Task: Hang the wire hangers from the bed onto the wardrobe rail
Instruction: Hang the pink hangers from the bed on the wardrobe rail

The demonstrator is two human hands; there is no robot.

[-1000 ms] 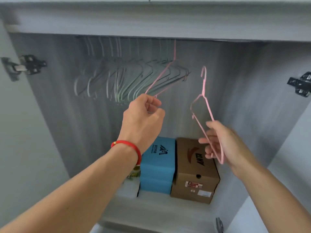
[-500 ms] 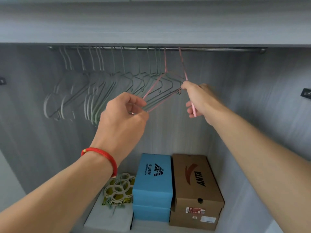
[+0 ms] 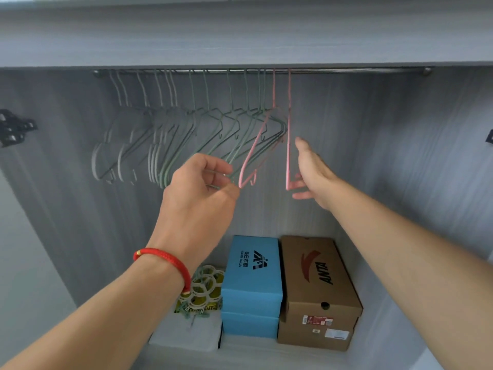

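A metal wardrobe rail (image 3: 346, 71) runs under the top shelf and carries several grey and green wire hangers (image 3: 170, 145). Two pink wire hangers hang at the right end of the row. My left hand (image 3: 202, 198), with a red bracelet on its wrist, pinches the lower corner of the first pink hanger (image 3: 253, 153) together with the nearest green ones. The second pink hanger (image 3: 288, 145) hangs edge-on from the rail. My right hand (image 3: 312, 174) is spread open beside it, with its fingertips at the hanger's lower end.
On the wardrobe floor stand two stacked blue boxes (image 3: 253, 273), a brown shoebox (image 3: 317, 284) and a white box (image 3: 189, 335) with a ring-shaped plastic rack (image 3: 202, 287) on top. Door hinges (image 3: 13, 126) stick out at the left and right edges.
My right hand brought the second pink hanger up, hooked it on the rail and let go of it. My left hand kept its hold on the hangers' lower corners.
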